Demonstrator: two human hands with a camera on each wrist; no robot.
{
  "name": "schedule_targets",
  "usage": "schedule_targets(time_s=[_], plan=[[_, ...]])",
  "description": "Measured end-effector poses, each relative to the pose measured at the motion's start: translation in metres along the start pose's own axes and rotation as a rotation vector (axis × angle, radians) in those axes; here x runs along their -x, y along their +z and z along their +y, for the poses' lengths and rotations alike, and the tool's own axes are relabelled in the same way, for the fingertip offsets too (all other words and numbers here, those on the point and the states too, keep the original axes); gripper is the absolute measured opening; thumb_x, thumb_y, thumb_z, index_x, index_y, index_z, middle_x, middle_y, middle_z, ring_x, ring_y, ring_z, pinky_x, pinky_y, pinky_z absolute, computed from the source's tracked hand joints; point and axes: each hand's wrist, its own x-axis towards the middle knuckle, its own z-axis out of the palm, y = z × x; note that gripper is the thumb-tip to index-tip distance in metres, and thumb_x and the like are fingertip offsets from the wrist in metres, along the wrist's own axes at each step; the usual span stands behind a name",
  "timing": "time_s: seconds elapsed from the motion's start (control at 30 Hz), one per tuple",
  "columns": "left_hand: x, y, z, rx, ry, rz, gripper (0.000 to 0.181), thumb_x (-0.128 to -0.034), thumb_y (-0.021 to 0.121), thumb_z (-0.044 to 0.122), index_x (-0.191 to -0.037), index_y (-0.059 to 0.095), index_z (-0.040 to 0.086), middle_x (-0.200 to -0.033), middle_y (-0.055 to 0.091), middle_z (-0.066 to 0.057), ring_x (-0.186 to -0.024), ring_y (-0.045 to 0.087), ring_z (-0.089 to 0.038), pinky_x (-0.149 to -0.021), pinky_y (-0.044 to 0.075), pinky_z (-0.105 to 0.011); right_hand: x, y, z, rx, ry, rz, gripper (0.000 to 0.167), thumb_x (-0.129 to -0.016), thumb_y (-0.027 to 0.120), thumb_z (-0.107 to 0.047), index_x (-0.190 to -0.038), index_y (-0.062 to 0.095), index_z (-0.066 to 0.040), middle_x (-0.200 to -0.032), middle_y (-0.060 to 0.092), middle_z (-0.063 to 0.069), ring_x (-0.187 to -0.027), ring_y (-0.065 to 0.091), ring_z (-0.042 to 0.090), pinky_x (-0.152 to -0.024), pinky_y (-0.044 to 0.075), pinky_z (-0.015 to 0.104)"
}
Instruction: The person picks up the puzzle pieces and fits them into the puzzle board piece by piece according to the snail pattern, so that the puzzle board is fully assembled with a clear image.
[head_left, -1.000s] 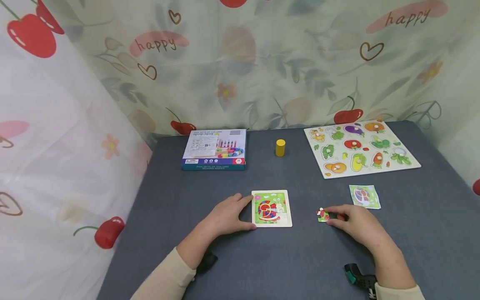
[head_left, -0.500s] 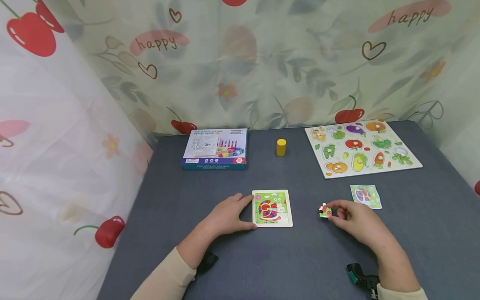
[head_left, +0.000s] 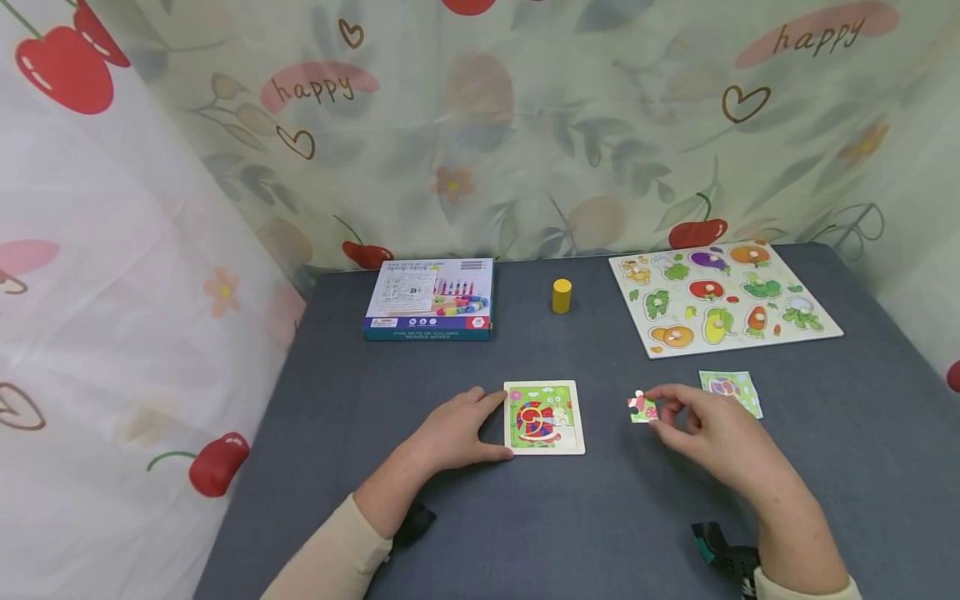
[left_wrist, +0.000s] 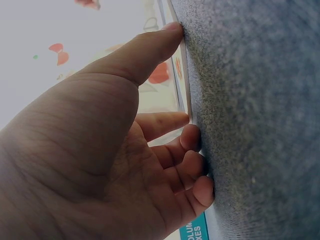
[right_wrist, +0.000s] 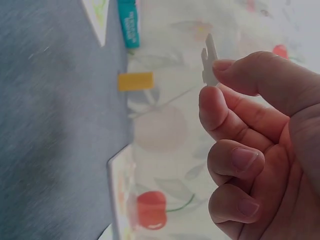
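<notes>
A small square snail jigsaw puzzle (head_left: 543,418) in a pale frame lies flat on the table. My left hand (head_left: 459,429) touches the frame's left side, with the index finger near the upper corner and the thumb near the lower one. In the left wrist view, the remaining fingers (left_wrist: 194,162) are bent and rest by the table. To the right, my right hand (head_left: 716,433) pinches a jigsaw piece (head_left: 641,407) between thumb and index finger, raised off the table. The right wrist view shows this piece (right_wrist: 208,62) nearly edge-on. Part of it is hidden by my fingertips.
A snail picture card (head_left: 738,392) lies behind my right hand, partly covered by it. Farther back are a vegetable puzzle board (head_left: 690,310), a yellow cylinder (head_left: 561,297) and a flat toy box (head_left: 427,300). A patterned curtain (head_left: 517,167) hangs behind the table.
My right hand has lifted the jigsaw piece and moved it slightly away from me, and the piece has turned between the fingers. My left hand and the framed puzzle have stayed put.
</notes>
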Motion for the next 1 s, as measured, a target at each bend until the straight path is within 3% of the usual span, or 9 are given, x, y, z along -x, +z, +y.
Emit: schedule_targets(time_s=[0.5, 1.0], plan=[[0.000, -0.001, 0.000, -0.003, 0.005, -0.003, 0.095, -0.0824, 0.077, 0.063, -0.159, 0.042, 0.020, -0.128, 0.056, -0.007, -0.110, 0.053, -0.021, -0.094, 0.048, -0.043, -0.009, 0.005, -0.040, -0.033, -0.119, 0.028, 0.028, -0.086, 0.077, -0.006, -0.112, 0.073, -0.014, -0.077, 0.057, -0.011, -0.050, 0.038, 0.006, -0.049, 0.034, 0.027], [0.000, -0.002, 0.000, 0.003, -0.005, -0.013, 0.094, -0.0825, 0.076, 0.063, -0.159, 0.041, 0.020, -0.132, 0.055, -0.008, -0.115, 0.053, -0.022, -0.097, 0.048, -0.044, -0.021, 0.041, -0.044, -0.017, -0.150, -0.043, 0.028, -0.086, 0.082, -0.012, -0.112, 0.074, -0.015, -0.075, 0.055, -0.015, -0.051, 0.040, 0.004, -0.050, 0.035, 0.027]])
